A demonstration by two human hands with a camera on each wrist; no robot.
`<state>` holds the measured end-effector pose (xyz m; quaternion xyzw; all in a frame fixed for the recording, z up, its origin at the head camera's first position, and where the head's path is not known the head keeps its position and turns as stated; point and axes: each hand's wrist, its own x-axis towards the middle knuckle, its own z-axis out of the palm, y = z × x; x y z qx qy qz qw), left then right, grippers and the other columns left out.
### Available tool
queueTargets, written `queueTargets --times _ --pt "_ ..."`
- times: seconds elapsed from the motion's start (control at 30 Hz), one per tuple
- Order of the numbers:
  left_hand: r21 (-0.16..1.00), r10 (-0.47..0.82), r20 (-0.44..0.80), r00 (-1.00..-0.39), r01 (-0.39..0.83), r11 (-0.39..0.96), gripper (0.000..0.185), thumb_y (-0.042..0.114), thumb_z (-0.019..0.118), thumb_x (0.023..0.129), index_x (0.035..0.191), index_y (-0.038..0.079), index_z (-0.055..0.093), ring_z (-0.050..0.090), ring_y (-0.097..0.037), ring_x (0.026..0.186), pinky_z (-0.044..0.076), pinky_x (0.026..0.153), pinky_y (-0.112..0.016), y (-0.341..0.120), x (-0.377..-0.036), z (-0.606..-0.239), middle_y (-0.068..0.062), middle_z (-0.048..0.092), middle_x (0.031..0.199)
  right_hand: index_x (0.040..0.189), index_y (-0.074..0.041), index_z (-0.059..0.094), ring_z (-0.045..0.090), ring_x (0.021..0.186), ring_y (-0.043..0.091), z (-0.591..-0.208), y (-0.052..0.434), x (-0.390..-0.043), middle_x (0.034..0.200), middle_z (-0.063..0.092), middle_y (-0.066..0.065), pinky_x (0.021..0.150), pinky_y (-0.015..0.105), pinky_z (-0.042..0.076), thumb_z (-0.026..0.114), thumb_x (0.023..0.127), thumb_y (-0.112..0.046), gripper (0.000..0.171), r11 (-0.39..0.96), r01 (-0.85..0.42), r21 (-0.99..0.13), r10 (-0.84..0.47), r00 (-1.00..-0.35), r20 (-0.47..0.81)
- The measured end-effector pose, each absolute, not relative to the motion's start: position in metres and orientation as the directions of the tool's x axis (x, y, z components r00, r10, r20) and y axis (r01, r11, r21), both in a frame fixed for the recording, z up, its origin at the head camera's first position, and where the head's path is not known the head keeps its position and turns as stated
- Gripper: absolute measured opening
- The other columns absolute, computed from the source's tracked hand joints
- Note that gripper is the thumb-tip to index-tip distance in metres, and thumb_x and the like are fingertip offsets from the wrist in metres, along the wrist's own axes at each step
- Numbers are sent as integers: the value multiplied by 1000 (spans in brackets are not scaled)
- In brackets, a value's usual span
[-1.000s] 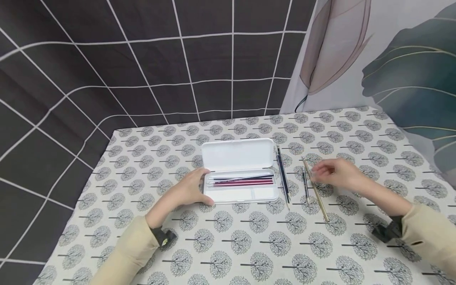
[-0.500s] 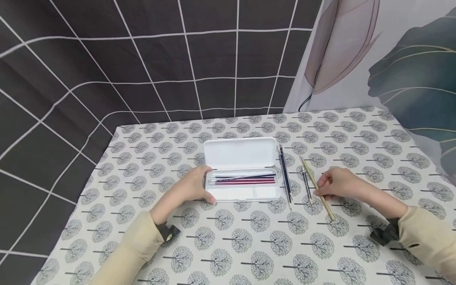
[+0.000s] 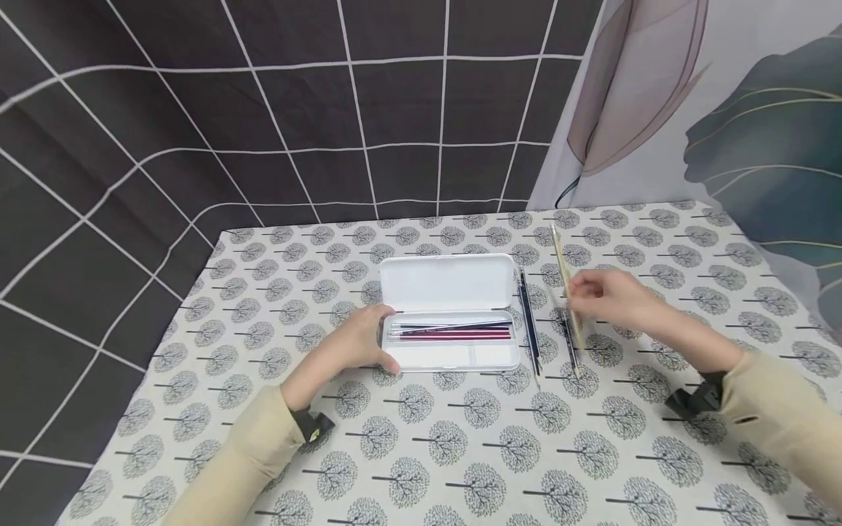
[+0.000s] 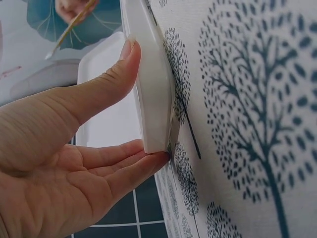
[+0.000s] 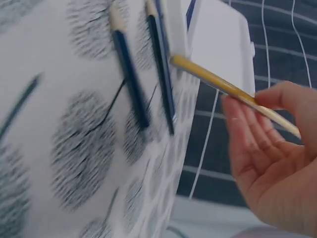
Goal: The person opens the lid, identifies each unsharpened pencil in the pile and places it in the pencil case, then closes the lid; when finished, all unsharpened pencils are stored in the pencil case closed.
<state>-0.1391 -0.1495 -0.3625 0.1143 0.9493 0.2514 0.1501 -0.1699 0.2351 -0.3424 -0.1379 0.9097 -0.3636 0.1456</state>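
Note:
A white pencil case [image 3: 447, 281] lies with its lid up and several dark and red pencils [image 3: 454, 334] in its tray. My left hand [image 3: 355, 342] holds the case's left end, thumb at the near side and fingers at the far side; the left wrist view shows this grip on the case end [image 4: 156, 84] closely. Off to the right, my right hand [image 3: 615, 298] pinches a slim gold pencil [image 3: 560, 256] between thumb and fingers, raised off the cloth. In the right wrist view the gold pencil [image 5: 213, 79] slants across above dark pencils.
Dark pencils [image 3: 529, 321] lie along the case's right side. A few more dark pencils [image 3: 569, 342] lie near the right hand, partly blurred. A tree-print cloth [image 3: 421, 409] covers the table. Behind hangs a dark checked curtain [image 3: 395, 109].
My right hand has taken hold of the gold pencil and lifted it, moving it away from me and slightly left. My left hand keeps its hold on the case.

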Motion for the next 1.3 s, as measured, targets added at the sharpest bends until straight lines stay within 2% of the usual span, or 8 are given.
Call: queueTargets --times 0.07,0.17,0.37,0.47,0.6,0.73,1.07,1.3 --pt "511 287 -229 -930 136 849 99 24 90 51 134 -1 43 46 -36 120 37 104 -50 -150 -139 -362 -20 48 133 102 4 59 62 78 10 -340 221 -173 90 66 10 72 16 53 62 85 -9 21 654 -224 -723 -393 -917 -71" --pt "507 281 -230 -932 132 852 98 24 90 51 134 -1 43 46 -36 120 37 104 -51 -149 -138 -362 -20 49 133 100 2 61 62 81 9 -338 200 -179 91 67 8 76 15 52 63 84 -5 18 604 -353 -715 -452 -890 58" --pt "493 283 -222 -933 143 858 97 24 90 51 133 0 44 50 -33 117 40 102 -48 -148 -139 -363 -18 52 129 95 -6 63 63 80 13 -343 167 -191 87 69 2 67 22 54 67 83 -6 13 514 -575 -637 -572 -783 245" --pt "487 290 -216 -932 155 860 97 24 90 51 133 -1 45 49 -34 117 40 102 -48 -147 -139 -364 -19 52 129 96 -6 63 65 79 13 -346 158 -194 86 70 0 64 23 55 68 82 -7 14 490 -663 -566 -635 -716 289" --pt "484 304 -211 -929 171 858 97 24 90 51 132 -3 44 48 -35 118 39 103 -49 -147 -140 -363 -20 51 131 96 -7 64 65 76 10 -349 145 -194 84 70 -1 63 23 55 68 82 -11 15 506 -752 -423 -714 -640 284" --pt "498 305 -204 -930 170 850 97 24 90 49 131 -3 46 49 -34 118 39 103 -48 -147 -139 -362 -19 51 130 96 -11 66 62 68 6 -357 135 -192 82 69 -4 56 18 51 68 81 -15 16 520 -798 -306 -761 -595 258" --pt "504 315 -189 -930 183 844 94 24 91 48 128 -1 48 49 -33 117 39 103 -48 -150 -141 -365 -17 53 129 90 -15 68 51 60 0 -374 115 -188 76 64 -9 55 15 46 68 78 -12 12 516 -828 -221 -809 -555 192" --pt "517 319 -181 -930 186 835 93 25 91 47 127 0 49 52 -31 114 41 102 -46 -151 -141 -366 -15 55 125 91 -13 70 60 67 5 -379 113 -190 83 69 -4 61 19 52 67 80 -11 11 526 -827 -199 -810 -558 180"
